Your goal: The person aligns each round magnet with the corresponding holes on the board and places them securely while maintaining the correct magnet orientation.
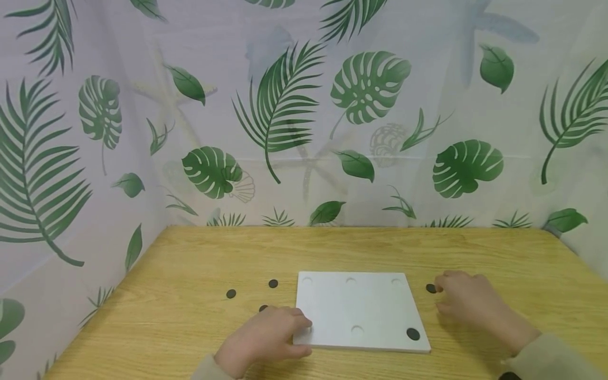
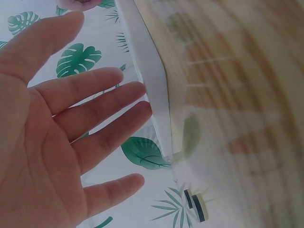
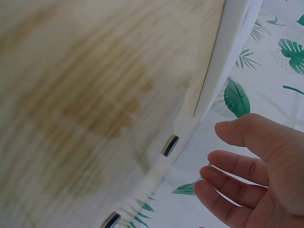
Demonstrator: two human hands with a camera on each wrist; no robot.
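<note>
A white board (image 1: 358, 309) with shallow round recesses lies on the wooden table. One black disc (image 1: 413, 334) sits at its near right corner. Over the board's near left corner is my left hand (image 1: 266, 335); the left wrist view shows its fingers (image 2: 102, 104) spread and nearly straight, tips right at the board's edge (image 2: 159, 90). To the right of the board, my right hand (image 1: 467, 298) hovers beside another black disc (image 1: 430, 288). In the right wrist view its loosely bent fingers (image 3: 232, 190) hold nothing, and a disc (image 3: 170, 146) stands apart from them.
Left of the board lie more black discs: one (image 1: 231, 293) farthest out, one (image 1: 273, 283) nearer the board, and one (image 1: 263, 308) partly hidden by the left hand. Another disc (image 1: 510, 376) shows at the bottom edge near the right sleeve. Leaf-patterned cloth (image 1: 304, 132) hangs behind the table (image 1: 190, 264).
</note>
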